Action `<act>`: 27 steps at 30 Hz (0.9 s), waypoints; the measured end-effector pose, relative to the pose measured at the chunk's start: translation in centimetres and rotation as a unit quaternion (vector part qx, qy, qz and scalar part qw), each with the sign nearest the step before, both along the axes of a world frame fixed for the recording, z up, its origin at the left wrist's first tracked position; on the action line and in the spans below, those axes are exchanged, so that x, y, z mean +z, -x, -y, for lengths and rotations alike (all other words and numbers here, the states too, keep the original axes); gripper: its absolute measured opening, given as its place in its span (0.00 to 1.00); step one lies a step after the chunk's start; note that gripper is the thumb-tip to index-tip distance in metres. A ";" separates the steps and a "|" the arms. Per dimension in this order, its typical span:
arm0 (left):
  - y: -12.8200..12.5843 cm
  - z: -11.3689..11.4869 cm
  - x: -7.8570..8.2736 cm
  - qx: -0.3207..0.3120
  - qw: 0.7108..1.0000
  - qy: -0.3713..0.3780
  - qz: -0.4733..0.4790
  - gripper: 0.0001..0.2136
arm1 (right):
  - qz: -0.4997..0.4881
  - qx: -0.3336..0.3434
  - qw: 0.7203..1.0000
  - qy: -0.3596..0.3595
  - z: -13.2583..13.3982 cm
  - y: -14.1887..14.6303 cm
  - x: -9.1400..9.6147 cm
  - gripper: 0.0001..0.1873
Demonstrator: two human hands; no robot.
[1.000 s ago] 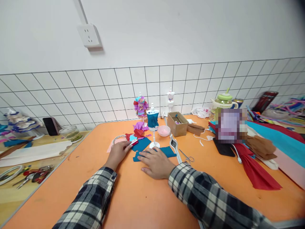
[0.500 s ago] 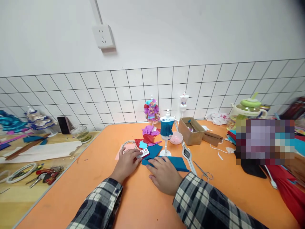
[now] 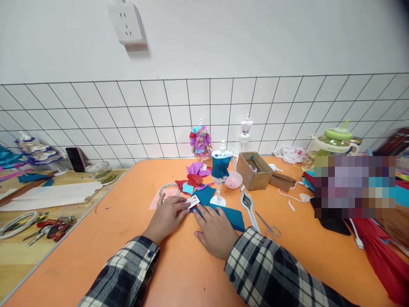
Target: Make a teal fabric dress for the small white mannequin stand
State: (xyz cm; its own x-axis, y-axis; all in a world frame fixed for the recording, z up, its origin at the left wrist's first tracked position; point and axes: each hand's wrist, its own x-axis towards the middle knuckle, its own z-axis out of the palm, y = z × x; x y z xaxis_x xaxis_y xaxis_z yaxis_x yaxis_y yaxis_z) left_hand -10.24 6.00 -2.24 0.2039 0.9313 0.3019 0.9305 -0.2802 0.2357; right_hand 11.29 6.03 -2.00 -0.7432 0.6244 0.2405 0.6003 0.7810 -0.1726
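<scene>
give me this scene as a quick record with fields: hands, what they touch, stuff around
surface: orange table
left hand: fingertips on a small white-and-red item; grip unclear
right hand: flat, palm down on teal paper
just behind hands: mini mannequin in a teal bodice, upright on a white stand
right of hands: scissors, lying apart from the paper
further back: pink bowl; cardboard box

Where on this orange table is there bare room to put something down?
Bare: the table left of the left hand, nearer than the tape ring; also right of the scissors. Crowded: around the mannequin, bowl and box.
</scene>
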 end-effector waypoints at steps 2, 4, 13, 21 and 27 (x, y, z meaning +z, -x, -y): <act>-0.2 0.3 0.0 0.004 1.000 -0.017 -0.012 0.11 | -0.022 0.029 0.999 -0.023 1.4 -0.6 -0.1 0.29; -0.4 0.5 -0.1 0.013 0.999 -0.030 -0.009 0.11 | -0.054 0.088 0.994 -0.041 2.9 -0.9 -1.0 0.25; 0.6 0.1 -1.1 0.072 0.987 -0.106 0.096 0.11 | -0.135 0.187 0.963 -0.141 3.5 0.6 -7.1 0.08; 4.3 4.3 -0.4 0.204 0.968 -0.069 0.128 0.16 | -0.257 0.099 0.941 -0.194 6.6 -0.8 -6.8 0.13; 5.8 0.7 3.7 0.126 0.984 0.105 0.066 0.11 | -0.112 -0.009 0.993 -0.048 9.5 -5.7 -4.5 0.24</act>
